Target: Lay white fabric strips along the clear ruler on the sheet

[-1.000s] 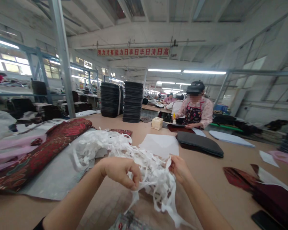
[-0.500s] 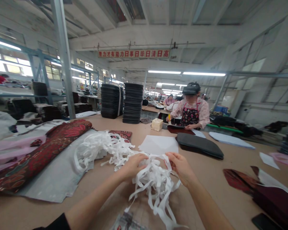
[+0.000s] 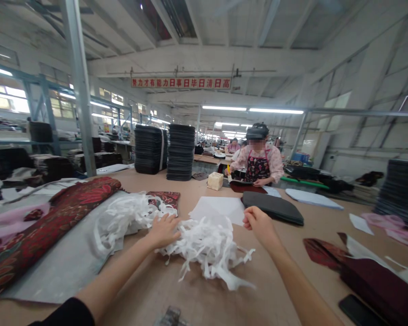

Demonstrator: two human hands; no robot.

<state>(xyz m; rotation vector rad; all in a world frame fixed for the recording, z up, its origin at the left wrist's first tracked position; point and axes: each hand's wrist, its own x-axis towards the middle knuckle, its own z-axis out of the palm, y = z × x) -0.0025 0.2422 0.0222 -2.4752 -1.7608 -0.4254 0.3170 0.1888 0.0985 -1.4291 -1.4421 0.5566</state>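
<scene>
A tangled heap of white fabric strips (image 3: 207,246) lies on the table in front of me. My left hand (image 3: 163,232) rests at the heap's left side, palm down, fingers spread over the strips. To the right of the heap, my right hand (image 3: 260,225) is raised with its fingers curled together, and no strip shows hanging from it. Another bunch of white strips (image 3: 125,215) lies farther left, on grey sheet material (image 3: 64,258). A sheet of white paper (image 3: 217,207) lies just beyond the heap.
Rolled red patterned fabric (image 3: 57,222) lies on the left. Two tall stacks of dark pads (image 3: 181,151) stand at the back. Right of the paper sits a dark padded piece (image 3: 272,208). A phone (image 3: 362,311) lies near right. Across the table, a person (image 3: 258,158) holds a brush.
My hands have moved apart and no longer stretch a strip between them. The left hand has opened onto the strips. The heap now lies flatter and spread on the table.
</scene>
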